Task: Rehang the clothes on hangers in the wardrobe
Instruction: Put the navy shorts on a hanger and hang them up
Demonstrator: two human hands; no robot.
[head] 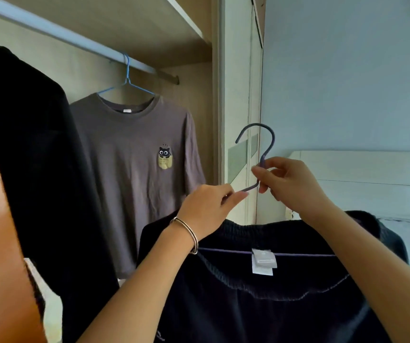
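My left grip (208, 206), a bracelet (189, 234) on its wrist, is at the centre of the frame and pinches the sloping arm of the purple hanger (262, 158) between thumb and fingertips. My right grip (290, 184), just right of it, is curled around the hanger's neck below the hook, which stands free in front of the pale wall. The dark garment (273, 305) hangs from this hanger in the lower middle of the frame, its white label (262, 262) facing me. At upper left the rail (50, 28) carries a blue hanger (127, 80) with a grey T-shirt (134, 154) bearing a cat print. A black garment (38, 169) hangs further left.
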